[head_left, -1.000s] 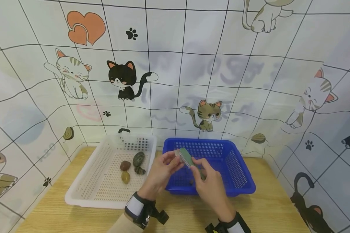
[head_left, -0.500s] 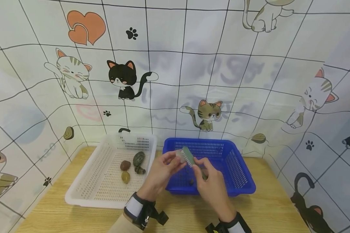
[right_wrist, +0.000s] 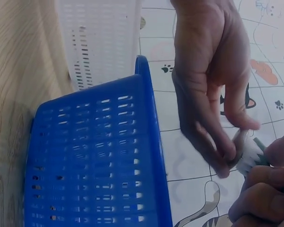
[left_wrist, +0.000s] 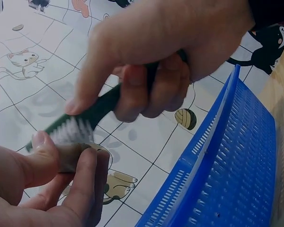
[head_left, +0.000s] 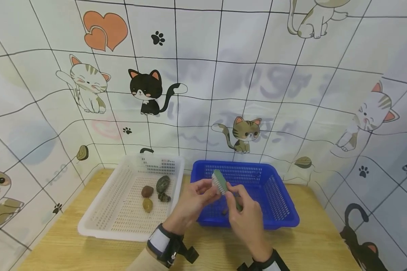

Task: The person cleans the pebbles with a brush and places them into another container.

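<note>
My left hand (head_left: 191,203) pinches a small grey-brown stone (left_wrist: 72,157) between thumb and fingertips, above the blue basket's near left part. In the head view the brush head mostly hides this stone. My right hand (head_left: 247,216) grips a green brush (head_left: 219,180) by its handle, thumb laid along the back in the left wrist view. White bristles (left_wrist: 73,131) lie against the top of the stone, slightly blurred there. The right wrist view shows the stone (right_wrist: 239,142) at the left fingertips, with the bristles beside it.
A blue perforated basket (head_left: 286,203) stands under the hands with a small dark stone (head_left: 225,211) inside. To its left, a white basket (head_left: 103,214) holds several stones, among them a brown one (head_left: 147,191) and a yellowish one (head_left: 147,205). Cat-printed cloth hangs behind the wooden table (head_left: 210,248).
The brush has shifted back and forth over the stone and its head now covers more of it. Both hands keep their holds. The head view has turned slightly.
</note>
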Tool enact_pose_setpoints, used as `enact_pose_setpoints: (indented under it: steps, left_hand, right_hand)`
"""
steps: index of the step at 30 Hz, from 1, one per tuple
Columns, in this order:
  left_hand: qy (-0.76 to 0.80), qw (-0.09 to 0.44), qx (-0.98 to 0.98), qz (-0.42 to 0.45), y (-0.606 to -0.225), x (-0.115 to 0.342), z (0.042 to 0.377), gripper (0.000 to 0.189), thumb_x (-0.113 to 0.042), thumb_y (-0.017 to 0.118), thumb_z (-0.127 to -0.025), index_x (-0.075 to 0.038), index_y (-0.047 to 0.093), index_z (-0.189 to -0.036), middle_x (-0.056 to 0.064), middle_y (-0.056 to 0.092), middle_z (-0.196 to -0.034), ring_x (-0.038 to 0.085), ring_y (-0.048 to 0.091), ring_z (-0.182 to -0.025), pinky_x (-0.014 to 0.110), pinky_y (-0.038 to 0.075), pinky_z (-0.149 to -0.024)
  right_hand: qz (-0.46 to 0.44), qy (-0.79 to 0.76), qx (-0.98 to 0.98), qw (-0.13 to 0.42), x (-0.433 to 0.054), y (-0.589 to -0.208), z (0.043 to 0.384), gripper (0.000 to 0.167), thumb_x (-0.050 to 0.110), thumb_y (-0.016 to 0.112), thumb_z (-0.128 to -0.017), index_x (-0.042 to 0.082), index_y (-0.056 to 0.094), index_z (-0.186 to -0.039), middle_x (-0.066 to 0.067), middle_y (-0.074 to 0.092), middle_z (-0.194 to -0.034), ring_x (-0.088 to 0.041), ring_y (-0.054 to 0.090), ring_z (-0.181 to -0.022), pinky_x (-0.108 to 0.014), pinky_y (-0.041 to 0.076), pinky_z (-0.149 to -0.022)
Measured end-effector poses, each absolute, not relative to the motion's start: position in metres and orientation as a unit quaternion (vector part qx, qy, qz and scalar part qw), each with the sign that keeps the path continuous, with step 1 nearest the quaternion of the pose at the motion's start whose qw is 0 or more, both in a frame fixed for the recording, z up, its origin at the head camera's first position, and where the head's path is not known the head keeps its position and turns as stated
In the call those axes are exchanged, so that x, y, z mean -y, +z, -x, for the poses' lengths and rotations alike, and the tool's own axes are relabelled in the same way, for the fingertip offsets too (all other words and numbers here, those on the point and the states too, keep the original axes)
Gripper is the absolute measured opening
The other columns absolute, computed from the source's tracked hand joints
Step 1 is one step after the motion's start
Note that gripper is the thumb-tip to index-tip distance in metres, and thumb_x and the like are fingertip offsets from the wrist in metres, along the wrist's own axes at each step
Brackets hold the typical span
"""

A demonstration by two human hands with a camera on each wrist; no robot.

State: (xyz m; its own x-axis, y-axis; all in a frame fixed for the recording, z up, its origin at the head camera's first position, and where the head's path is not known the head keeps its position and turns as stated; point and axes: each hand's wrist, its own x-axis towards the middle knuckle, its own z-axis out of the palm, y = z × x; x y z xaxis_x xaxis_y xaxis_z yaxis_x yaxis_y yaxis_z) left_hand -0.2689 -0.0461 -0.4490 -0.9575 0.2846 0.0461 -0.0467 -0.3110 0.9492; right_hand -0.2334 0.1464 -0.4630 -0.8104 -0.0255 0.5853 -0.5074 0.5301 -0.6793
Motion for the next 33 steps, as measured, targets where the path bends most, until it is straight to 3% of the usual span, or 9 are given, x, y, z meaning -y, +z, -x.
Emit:
enact_pose_setpoints:
  steps: [4,7,11,16,20,24,27,31,33]
  left_hand:
    - [0.799,0.102,-0.583,-0.107,-0.445,0.048,0.267,0.042,-0.009,0.068,-0.119,0.009,0.064,-0.156,0.025,0.073,-0.153,0.022,0.077,-0.134,0.035,0.065,-0.121]
    - [0.799,0.092,-0.585,-0.100,-0.443,0.052,0.266,0.044,-0.013,0.067,-0.120,0.008,0.062,-0.158,0.026,0.071,-0.156,0.024,0.077,-0.138,0.035,0.064,-0.123]
    - [0.807,0.071,-0.580,-0.084,-0.444,0.055,0.266,0.045,-0.013,0.067,-0.119,0.005,0.062,-0.161,0.025,0.070,-0.157,0.023,0.076,-0.139,0.034,0.065,-0.122]
    - [0.804,0.061,-0.587,-0.077,-0.448,0.054,0.270,0.042,-0.012,0.069,-0.118,0.005,0.065,-0.157,0.018,0.078,-0.146,0.020,0.078,-0.133,0.036,0.064,-0.123]
    - [0.790,0.078,-0.602,-0.088,-0.452,0.049,0.271,0.042,-0.014,0.072,-0.118,0.007,0.066,-0.153,0.015,0.081,-0.141,0.019,0.080,-0.130,0.038,0.064,-0.124]
    - [0.783,0.100,-0.605,-0.100,-0.451,0.046,0.269,0.042,-0.012,0.073,-0.116,0.006,0.067,-0.154,0.020,0.078,-0.147,0.021,0.079,-0.131,0.038,0.066,-0.122]
    - [0.784,0.110,-0.601,-0.109,-0.449,0.046,0.268,0.044,-0.013,0.074,-0.116,0.006,0.066,-0.155,0.023,0.076,-0.150,0.020,0.079,-0.130,0.036,0.066,-0.120]
    - [0.791,0.106,-0.593,-0.108,-0.446,0.049,0.268,0.047,-0.015,0.072,-0.117,0.006,0.063,-0.159,0.025,0.074,-0.153,0.020,0.080,-0.132,0.035,0.064,-0.122]
    - [0.798,0.099,-0.586,-0.100,-0.446,0.051,0.268,0.046,-0.014,0.070,-0.118,0.005,0.063,-0.160,0.025,0.072,-0.156,0.022,0.079,-0.135,0.035,0.064,-0.123]
  right_hand:
    - [-0.139,0.464,0.837,0.254,-0.149,-0.462,0.234,0.017,0.021,0.069,-0.119,0.012,0.077,-0.131,-0.010,0.091,-0.115,0.011,0.028,-0.046,-0.015,0.025,-0.037]
    - [-0.132,0.465,0.840,0.248,-0.148,-0.461,0.232,0.017,0.023,0.069,-0.119,0.013,0.078,-0.130,-0.010,0.088,-0.132,0.010,0.029,-0.046,-0.017,0.026,-0.038]
    - [-0.147,0.458,0.842,0.244,-0.146,-0.460,0.229,0.015,0.021,0.069,-0.119,0.014,0.077,-0.130,-0.002,0.092,-0.101,0.011,0.029,-0.043,-0.015,0.024,-0.036]
    - [-0.179,0.442,0.840,0.257,-0.142,-0.461,0.227,0.013,0.016,0.069,-0.118,0.013,0.076,-0.128,0.016,0.075,-0.072,0.015,0.025,-0.044,-0.011,0.022,-0.037]
    - [-0.184,0.437,0.837,0.274,-0.142,-0.461,0.227,0.013,0.014,0.071,-0.116,0.012,0.077,-0.127,0.022,0.064,-0.063,0.017,0.022,-0.045,-0.008,0.018,-0.038]
    - [-0.173,0.432,0.838,0.283,-0.146,-0.461,0.230,0.013,0.015,0.071,-0.117,0.012,0.077,-0.127,0.019,0.070,-0.066,0.016,0.023,-0.044,-0.009,0.019,-0.037]
    - [-0.158,0.428,0.845,0.280,-0.150,-0.460,0.232,0.014,0.019,0.070,-0.118,0.014,0.078,-0.128,0.020,0.064,-0.061,0.014,0.024,-0.044,-0.009,0.017,-0.038]
    - [-0.142,0.425,0.853,0.267,-0.153,-0.458,0.232,0.015,0.022,0.070,-0.118,0.015,0.078,-0.129,0.023,0.044,-0.053,0.014,0.022,-0.045,-0.008,0.014,-0.041]
    - [-0.141,0.428,0.853,0.262,-0.153,-0.457,0.231,0.014,0.021,0.070,-0.118,0.015,0.078,-0.128,0.023,0.052,-0.056,0.014,0.022,-0.045,-0.008,0.015,-0.041]
